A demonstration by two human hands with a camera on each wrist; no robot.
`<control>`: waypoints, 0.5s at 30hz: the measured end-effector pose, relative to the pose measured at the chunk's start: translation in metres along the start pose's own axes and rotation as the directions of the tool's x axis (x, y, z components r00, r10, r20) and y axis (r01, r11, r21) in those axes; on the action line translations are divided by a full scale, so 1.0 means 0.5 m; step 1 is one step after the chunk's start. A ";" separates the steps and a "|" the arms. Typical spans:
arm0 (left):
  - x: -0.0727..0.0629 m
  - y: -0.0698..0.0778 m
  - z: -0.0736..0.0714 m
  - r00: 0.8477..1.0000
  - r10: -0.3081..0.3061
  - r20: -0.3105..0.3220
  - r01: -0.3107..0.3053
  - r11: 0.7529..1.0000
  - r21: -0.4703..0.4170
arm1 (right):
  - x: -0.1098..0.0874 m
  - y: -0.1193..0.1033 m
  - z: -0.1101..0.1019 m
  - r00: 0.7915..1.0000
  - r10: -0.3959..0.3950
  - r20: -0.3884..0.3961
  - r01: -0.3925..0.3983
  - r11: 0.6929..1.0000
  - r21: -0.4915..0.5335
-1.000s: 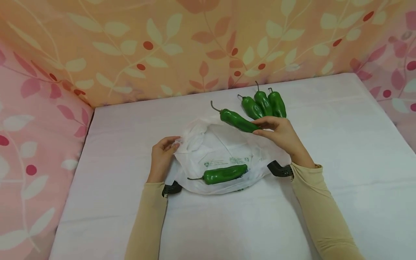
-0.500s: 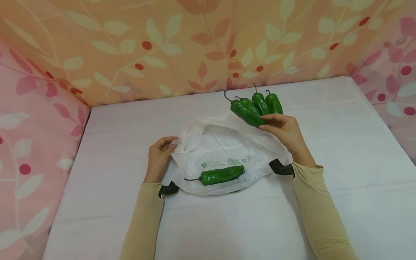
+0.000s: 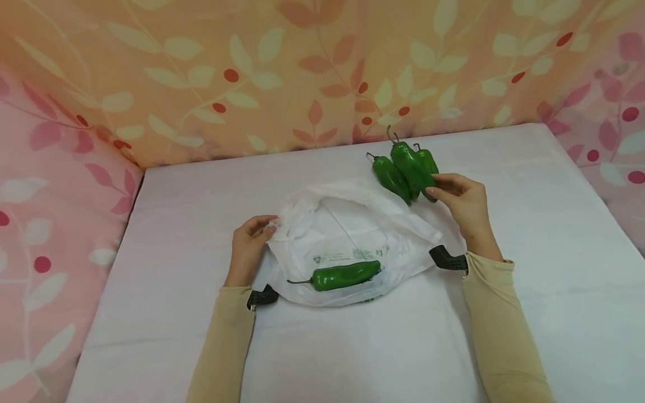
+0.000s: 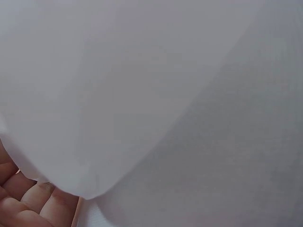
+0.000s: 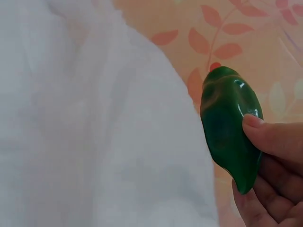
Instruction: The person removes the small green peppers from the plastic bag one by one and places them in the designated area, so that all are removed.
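Note:
My left hand [image 3: 247,247] pinches the left rim of a thin white plastic bag [image 3: 347,195], whose mouth gapes wide. One long green pepper [image 3: 346,276] lies inside, near the bag's front edge, stem to the left. With thumb and fingers my right hand [image 3: 466,210] holds another green pepper [image 3: 409,163] by its tip end, stem pointing away. This held pepper overlaps a group of green peppers [image 3: 389,176] behind the bag and hides part of them. In the right wrist view the thumb presses on the held pepper [image 5: 229,127]. White bag film [image 4: 94,94] fills much of the left wrist view.
A white cloth [image 3: 322,352] covers the table. Flowered curtains [image 3: 196,73] stand along the back and both sides. Black wrist devices [image 3: 447,259] sit under each wrist, the right one close against the bag.
My right hand has moved right with the pepper, from above the bag's far rim to over the other peppers; the pepper's stem has swung clockwise. The left hand has kept its hold.

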State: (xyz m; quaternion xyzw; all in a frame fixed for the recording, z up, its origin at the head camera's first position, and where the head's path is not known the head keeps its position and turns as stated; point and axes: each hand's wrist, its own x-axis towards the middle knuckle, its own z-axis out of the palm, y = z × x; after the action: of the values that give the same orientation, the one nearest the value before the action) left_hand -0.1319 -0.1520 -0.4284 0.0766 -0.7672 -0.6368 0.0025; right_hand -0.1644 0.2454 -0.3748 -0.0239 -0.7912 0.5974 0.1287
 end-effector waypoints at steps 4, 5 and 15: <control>-0.001 -0.004 0.001 1.000 0.004 0.006 -0.004 1.000 -0.002 | 0.004 0.012 -0.014 0.998 0.027 -0.051 -0.025 0.999 0.031; -0.002 -0.005 0.000 1.000 0.006 0.007 -0.006 1.000 -0.003 | 0.005 0.015 -0.016 0.997 0.033 -0.063 -0.031 0.999 0.038; 0.000 -0.004 0.000 1.000 0.003 0.019 -0.003 1.000 -0.005 | 0.016 0.029 -0.046 0.979 0.111 -0.172 -0.079 0.981 0.180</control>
State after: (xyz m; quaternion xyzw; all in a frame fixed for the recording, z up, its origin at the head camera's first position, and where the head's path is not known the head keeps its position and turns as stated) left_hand -0.1316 -0.1524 -0.4304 0.0696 -0.7658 -0.6393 -0.0035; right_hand -0.1687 0.2725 -0.3812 -0.1051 -0.7197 0.6642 0.1731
